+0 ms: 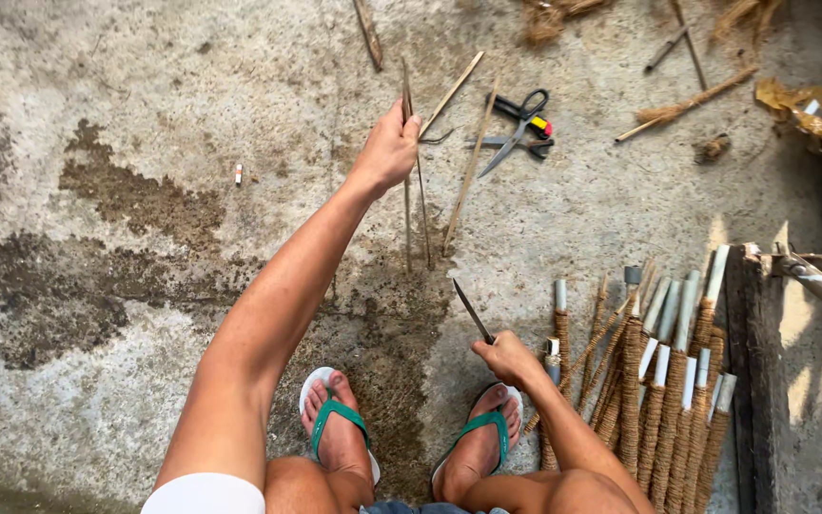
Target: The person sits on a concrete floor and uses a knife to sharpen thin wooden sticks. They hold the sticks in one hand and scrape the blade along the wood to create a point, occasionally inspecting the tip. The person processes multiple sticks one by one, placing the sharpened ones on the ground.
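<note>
Sticks [413, 181], thin and upright, gripped at the top by the closed left hand [388, 150], with scissors [518, 128] on the floor beyond; right hand [506, 359] fingers clasp a knife [473, 311].

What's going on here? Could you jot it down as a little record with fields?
Left hand: grips thin bamboo sticks, held upright
Right hand: holds a knife, blade pointing up
Beside right leg: bundle of fibre-wrapped stakes
On floor beyond: scissors
Feet: green flip-flops
Ground: stained concrete floor
</note>
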